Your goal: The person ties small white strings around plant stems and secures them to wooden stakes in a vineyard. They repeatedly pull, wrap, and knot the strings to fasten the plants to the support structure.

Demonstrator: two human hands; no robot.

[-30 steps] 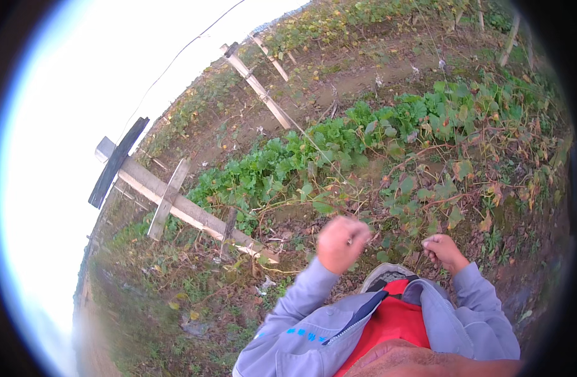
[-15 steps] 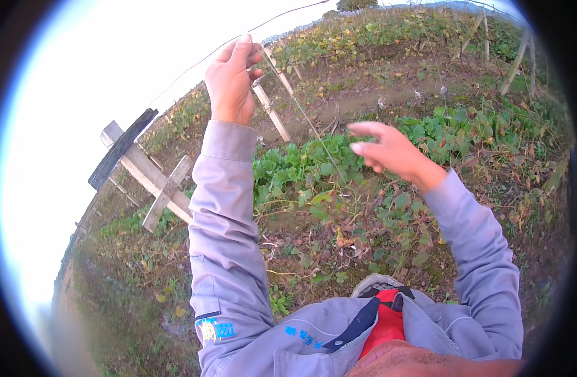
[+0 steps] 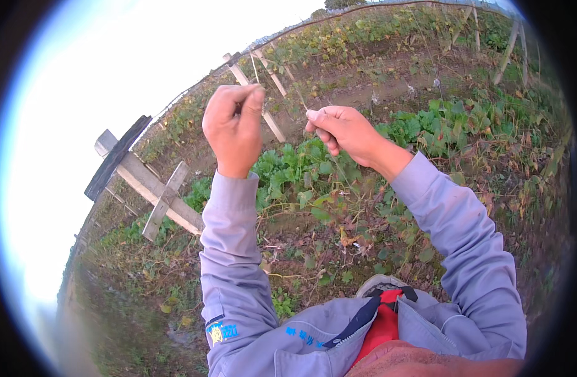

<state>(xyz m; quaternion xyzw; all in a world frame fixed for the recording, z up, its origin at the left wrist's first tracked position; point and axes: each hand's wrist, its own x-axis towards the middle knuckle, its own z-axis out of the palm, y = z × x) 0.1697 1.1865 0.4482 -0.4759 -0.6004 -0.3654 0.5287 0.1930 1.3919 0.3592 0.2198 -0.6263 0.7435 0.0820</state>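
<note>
My left hand [image 3: 234, 131] is raised, its thumb and fingers pinched on a thin pale string [image 3: 256, 68] that drops from an overhead wire [image 3: 310, 22]. To its right, at about the same height, my right hand [image 3: 348, 133] pinches a thin strand between thumb and forefinger. That strand seems to be the same string. Below my right hand it runs down toward leafy vines [image 3: 326, 210] and fades among them. The exact grip inside my left fingers is hidden.
At left stands a pale post [image 3: 153, 185] with a short crosspiece and a dark slab near its top. More posts [image 3: 273, 119] line the field beyond. Green leafy plants [image 3: 295, 166] and dry vines cover the ground. Slanted poles [image 3: 510, 50] stand at far right.
My left hand has come down from the wire. My right hand, apart from the string before, has moved left and closed on it.
</note>
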